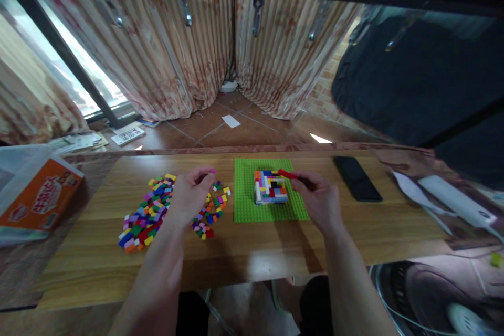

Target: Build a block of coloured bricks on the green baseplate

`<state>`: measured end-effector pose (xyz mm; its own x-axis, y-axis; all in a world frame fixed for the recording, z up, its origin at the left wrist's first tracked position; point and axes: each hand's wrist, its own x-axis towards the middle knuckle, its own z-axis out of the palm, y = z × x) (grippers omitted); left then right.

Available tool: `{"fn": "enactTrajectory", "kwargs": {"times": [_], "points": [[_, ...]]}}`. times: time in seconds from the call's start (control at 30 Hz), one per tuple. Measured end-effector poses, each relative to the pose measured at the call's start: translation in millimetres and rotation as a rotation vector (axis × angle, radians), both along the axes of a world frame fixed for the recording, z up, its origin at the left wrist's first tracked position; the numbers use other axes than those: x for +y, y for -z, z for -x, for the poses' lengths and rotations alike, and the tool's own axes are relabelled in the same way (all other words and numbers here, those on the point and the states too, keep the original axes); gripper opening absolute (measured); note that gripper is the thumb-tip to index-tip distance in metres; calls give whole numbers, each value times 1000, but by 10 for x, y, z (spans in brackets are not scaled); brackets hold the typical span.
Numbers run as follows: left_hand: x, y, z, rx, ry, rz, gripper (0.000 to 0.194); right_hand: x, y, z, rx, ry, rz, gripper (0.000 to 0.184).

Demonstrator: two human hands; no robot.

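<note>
The left hand (190, 191) has thumb and fingertip together on a small pink brick (213, 171); so tiny and probably slick a piece seems best pinched by opposite sides. Beside that hand, a loose heap (147, 212) lies on the worktop (236, 252), with a smaller scatter (214, 209) to its right. Next comes the green baseplate (244, 210), probably light and slightly flexible, bearing the multicoloured brick build (271, 194). The build looks stiff but could come apart under a sideways knock; its low outer walls would offer the safest grip. The right hand (317, 197) is clamped on one end of a long red brick (287, 174), likely light and rigid, its free end over the build.
</note>
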<state>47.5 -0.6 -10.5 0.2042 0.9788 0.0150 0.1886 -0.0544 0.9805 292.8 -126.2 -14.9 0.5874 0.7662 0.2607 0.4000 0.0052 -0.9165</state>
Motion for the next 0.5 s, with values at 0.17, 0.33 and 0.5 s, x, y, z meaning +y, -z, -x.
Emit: {"fn": "enactTrajectory", "kwargs": {"times": [0.17, 0.33, 0.5], "points": [[-155, 60, -266, 89, 192, -88, 26, -78, 71, -135, -63, -115, 95, 18], [-282, 47, -409, 98, 315, -107, 27, -35, 151, -101, -150, -182, 156, 16], [-380, 22, -453, 155, 399, -142, 30, -13, 178, -112, -166, -185, 171, 14]]}}
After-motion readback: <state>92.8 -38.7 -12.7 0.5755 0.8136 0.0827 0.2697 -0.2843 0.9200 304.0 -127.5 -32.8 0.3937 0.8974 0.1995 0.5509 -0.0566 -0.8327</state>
